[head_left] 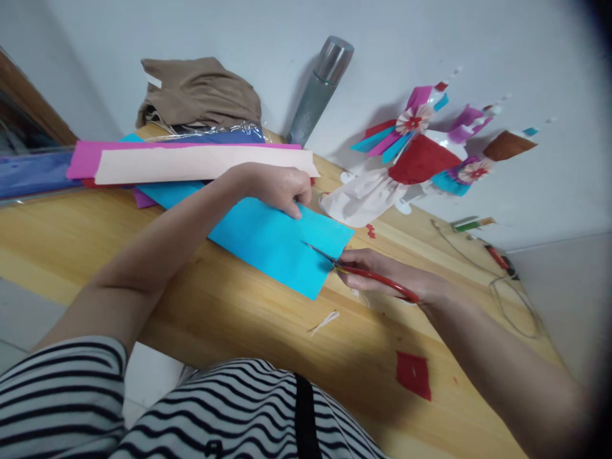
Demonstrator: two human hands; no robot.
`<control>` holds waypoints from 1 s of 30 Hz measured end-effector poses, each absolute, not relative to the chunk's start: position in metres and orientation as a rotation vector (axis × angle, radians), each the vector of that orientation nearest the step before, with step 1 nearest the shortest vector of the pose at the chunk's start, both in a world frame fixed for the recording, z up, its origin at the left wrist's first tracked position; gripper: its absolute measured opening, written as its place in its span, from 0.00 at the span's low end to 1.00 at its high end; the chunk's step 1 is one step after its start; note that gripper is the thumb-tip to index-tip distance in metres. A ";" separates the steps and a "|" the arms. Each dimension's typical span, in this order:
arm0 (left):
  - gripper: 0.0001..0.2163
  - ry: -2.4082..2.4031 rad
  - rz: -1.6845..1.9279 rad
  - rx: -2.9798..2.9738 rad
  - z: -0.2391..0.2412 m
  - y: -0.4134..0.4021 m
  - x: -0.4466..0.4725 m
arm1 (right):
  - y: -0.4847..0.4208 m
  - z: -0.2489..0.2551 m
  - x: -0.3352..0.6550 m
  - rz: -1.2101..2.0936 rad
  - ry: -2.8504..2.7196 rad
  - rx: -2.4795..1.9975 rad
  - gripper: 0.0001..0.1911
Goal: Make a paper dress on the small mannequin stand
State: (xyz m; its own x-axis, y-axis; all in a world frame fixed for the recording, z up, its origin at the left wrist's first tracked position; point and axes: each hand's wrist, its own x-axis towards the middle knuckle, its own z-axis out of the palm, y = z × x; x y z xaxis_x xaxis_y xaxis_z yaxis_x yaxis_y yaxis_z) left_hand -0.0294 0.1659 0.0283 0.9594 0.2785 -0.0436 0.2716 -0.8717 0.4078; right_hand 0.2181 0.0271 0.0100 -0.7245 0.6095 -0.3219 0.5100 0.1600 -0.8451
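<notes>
A bright blue sheet of paper [268, 239] lies at a slant over the wooden table. My left hand [284, 187] is closed at the sheet's far edge, with a fingertip pressing on its top face; the fingers beneath are partly hidden. Red-handled scissors [382, 278] are in my right hand [366, 260], whose fingers are wrapped round the handles. Their blades reach over the right end of the blue paper, one blade showing on top of it. Behind my left wrist rests a pale pink strip of paper [191, 164] on a magenta sheet [86, 159].
Against the wall stand a grey-green flask [318, 92], a brown cloth [201, 92] and several decorated paper figures [421, 156]. A red scrap [414, 375] and a white tie [326, 322] lie on the table [229, 312]. A cable [500, 299] curls at the right.
</notes>
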 end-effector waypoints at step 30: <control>0.07 0.442 -0.048 2.702 0.031 0.163 -0.029 | 0.029 0.001 0.226 1.740 -2.152 -1.135 0.18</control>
